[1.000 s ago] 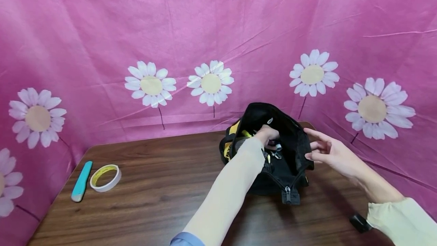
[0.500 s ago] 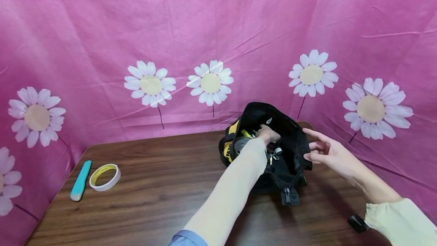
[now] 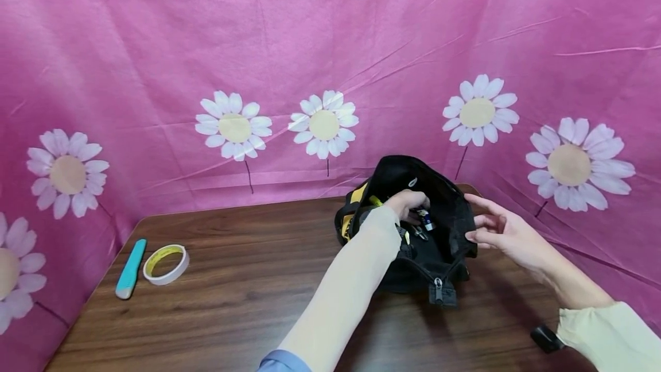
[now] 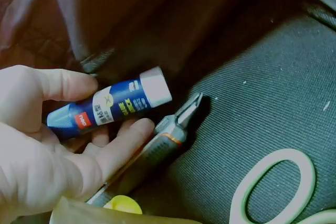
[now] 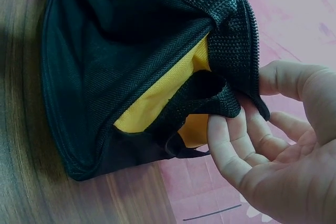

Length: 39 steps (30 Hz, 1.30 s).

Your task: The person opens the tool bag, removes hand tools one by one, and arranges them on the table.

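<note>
A black and yellow tool bag (image 3: pixel 449 234) stands unzipped at the table's back right. My left hand (image 3: pixel 404 204) reaches down into it and holds a glue stick (image 4: pixel 123 98) between thumb and fingers; the stick has a blue label and a white cap. Under those fingers, on the bag's dark lining, lies a grey and orange tool with a pointed metal tip (image 4: pixel 173 127). Pale green scissor handles (image 4: pixel 239 195) show nearby. With thumb and fingers, my right hand (image 3: pixel 503 234) pinches the bag's zippered rim on the right and keeps the mouth spread.
On the left of the wooden table (image 3: pixel 232 280) lie a turquoise utility knife (image 3: pixel 131 268) and a roll of white tape (image 3: pixel 167 264). A pink cloth with daisies (image 3: pixel 330 27) hangs behind the table. A yellow round end (image 4: pixel 126 203) pokes up inside the bag.
My left hand has lifted a little within the bag, and the blue glue stick now shows in its fingers. My right hand keeps its hold on the rim.
</note>
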### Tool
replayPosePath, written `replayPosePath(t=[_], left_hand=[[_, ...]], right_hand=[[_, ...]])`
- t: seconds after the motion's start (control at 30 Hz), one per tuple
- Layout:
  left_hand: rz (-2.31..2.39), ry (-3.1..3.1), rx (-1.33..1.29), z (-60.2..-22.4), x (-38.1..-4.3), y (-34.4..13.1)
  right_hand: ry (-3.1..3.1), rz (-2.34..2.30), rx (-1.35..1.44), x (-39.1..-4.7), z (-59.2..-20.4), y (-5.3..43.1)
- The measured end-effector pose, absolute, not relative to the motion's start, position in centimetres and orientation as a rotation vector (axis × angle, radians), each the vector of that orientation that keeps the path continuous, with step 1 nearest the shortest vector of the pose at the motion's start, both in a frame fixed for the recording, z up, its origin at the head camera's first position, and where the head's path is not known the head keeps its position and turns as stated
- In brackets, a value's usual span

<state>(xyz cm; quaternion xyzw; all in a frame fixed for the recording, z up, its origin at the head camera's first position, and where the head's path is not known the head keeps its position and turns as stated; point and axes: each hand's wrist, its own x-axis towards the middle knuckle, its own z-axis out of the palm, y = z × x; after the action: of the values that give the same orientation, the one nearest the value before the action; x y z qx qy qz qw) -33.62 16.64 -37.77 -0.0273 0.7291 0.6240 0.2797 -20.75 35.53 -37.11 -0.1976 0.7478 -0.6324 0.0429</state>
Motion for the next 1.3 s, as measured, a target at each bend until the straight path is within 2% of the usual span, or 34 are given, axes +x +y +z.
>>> replayPosePath(t=[0.07,0.37,0.57,0.83,1.03,1.3], left_hand=[[1.709,1.947,-0.064,-41.6,-37.0,18.5],[1.767,1.977,-0.116,-40.3,-35.5,17.9],[1.627,1.993,-0.156,-37.3,-35.6,17.3],[1.321,1.942,-0.197,-31.1,-36.3,16.6],[1.319,1.9,-0.062,-28.1,-36.4,15.1],[1.544,1.793,0.201,-26.9,-35.7,10.5]], right_hand=[[2.251,-1.954,-0.624,-20.8,-37.0,35.6],[2.277,-1.919,-0.589,-20.6,-37.3,36.0],[2.249,-1.944,-0.59,-20.8,-37.2,36.1],[2.203,-1.973,-0.607,-20.8,-37.4,36.3],[2.205,-1.962,-0.616,-21.0,-37.4,36.3],[2.168,-1.984,-0.635,-21.2,-37.7,36.4]])
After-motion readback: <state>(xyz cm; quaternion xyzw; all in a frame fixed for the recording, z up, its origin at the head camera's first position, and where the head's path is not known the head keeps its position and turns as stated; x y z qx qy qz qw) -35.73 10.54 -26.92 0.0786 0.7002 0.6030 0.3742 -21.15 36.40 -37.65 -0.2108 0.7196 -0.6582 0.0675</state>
